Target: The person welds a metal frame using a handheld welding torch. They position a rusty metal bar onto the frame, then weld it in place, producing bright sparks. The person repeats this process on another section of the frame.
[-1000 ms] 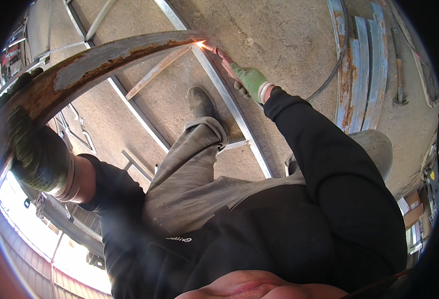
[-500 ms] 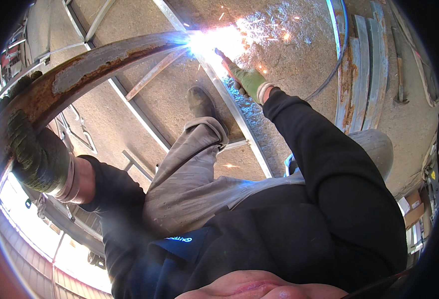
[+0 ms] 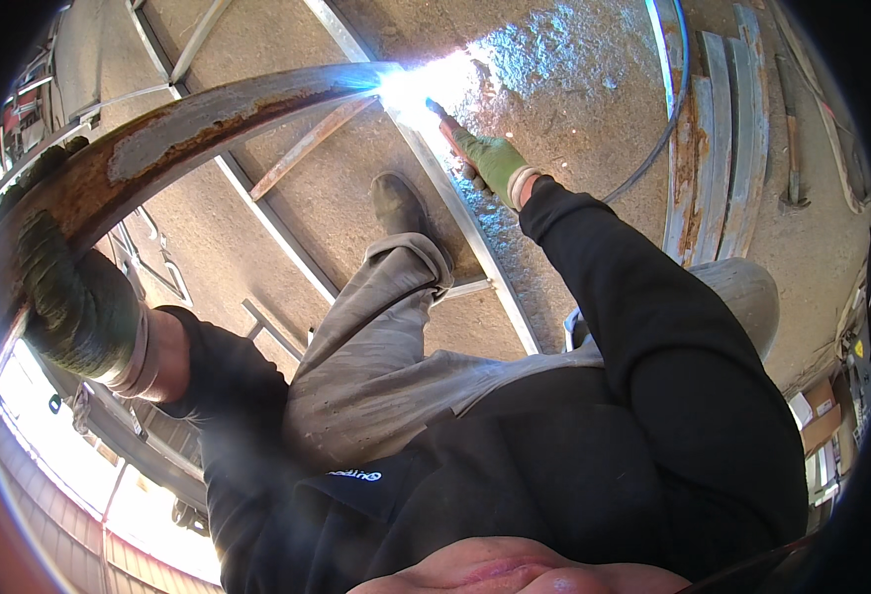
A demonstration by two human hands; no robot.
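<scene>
My left hand, in a green glove, is wrapped round a long rusty steel beam with a patch of grey on its face. The beam's far end rests at a pale metal bar of a frame on the floor. Out ahead, my gloved right hand is closed on a welding torch, its tip pointing at that joint. A blinding white-blue arc hides the tip and the joint itself.
Several flat steel strips lie side by side on the right, next to a blue cable. A hammer-like long-handled tool lies beyond them. My boot stands inside the frame, near a rusty crosspiece. Cardboard boxes sit at far right.
The arc's glow has shrunk, and the orange sparks flying right of it have mostly gone. Both hands keep nearly the same place.
</scene>
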